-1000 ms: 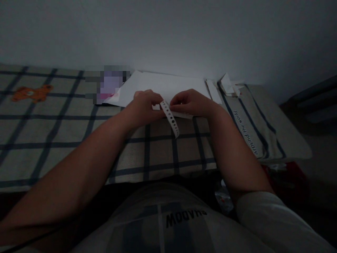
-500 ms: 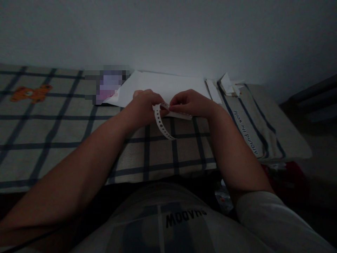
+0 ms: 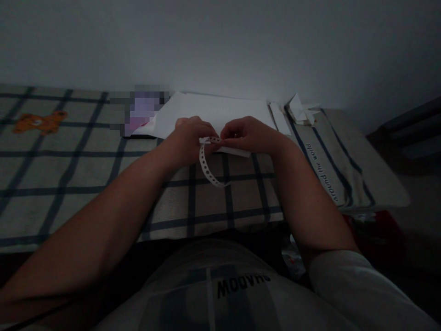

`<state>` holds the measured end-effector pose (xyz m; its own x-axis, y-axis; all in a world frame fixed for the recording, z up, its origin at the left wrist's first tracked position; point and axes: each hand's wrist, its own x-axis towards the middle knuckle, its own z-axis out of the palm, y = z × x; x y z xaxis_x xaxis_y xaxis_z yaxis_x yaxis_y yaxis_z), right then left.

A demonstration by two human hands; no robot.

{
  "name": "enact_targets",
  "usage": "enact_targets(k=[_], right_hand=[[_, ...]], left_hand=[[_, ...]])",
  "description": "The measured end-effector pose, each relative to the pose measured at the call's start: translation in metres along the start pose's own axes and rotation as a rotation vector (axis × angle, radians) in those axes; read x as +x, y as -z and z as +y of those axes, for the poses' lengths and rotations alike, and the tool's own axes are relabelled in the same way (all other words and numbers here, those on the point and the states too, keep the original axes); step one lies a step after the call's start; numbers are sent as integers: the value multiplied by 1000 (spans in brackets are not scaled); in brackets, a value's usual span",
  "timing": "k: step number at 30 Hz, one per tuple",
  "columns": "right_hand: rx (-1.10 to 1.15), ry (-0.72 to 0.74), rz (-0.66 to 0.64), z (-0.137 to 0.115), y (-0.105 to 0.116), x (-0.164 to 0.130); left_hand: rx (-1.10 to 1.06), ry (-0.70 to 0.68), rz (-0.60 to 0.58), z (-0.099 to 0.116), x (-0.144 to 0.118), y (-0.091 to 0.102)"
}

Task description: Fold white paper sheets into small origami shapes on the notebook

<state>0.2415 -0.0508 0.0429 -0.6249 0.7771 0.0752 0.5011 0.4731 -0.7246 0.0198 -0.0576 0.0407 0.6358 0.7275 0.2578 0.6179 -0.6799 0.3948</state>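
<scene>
The left hand (image 3: 188,138) and the right hand (image 3: 250,133) meet fingertip to fingertip, both closed in a pinch on the top end of a white punched paper strip (image 3: 206,165). From that pinch the strip curves down and toward the person, its free end lying on the plaid bedcover (image 3: 86,184) just below the left hand. Under the right hand's fingers lies a small white paper piece (image 3: 237,151). Just beyond both hands a large white sheet (image 3: 213,110) lies flat. Farther out past the right hand are folded paper scraps (image 3: 299,110) on a striped pillow (image 3: 344,161). Well off past the left hand, an orange tiger print (image 3: 37,122) marks the cover.
</scene>
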Motion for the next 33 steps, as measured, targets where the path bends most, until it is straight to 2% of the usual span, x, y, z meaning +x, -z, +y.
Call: enact_targets(k=[4,8,12,17,21,29,33], right_hand=[[8,12,14,0,0,0],[33,-38,1,0,2,-2],[40,-81,-19,-1,3,-4],[41,-85,9,-3,3,-3],[59,-103,-4,-2,2,-3],[-26,-8,-41,-4,2,0],[-5,2,-35,-4,1,0]], left_hand=[[4,-18,12,-5,1,-1],[37,-6,28,-10,1,-5],[44,-4,41,-9,0,-6],[58,19,5,-6,2,-5],[34,7,37,-7,1,-6],[12,-28,20,-6,1,-3],[29,2,4,-6,1,-3]])
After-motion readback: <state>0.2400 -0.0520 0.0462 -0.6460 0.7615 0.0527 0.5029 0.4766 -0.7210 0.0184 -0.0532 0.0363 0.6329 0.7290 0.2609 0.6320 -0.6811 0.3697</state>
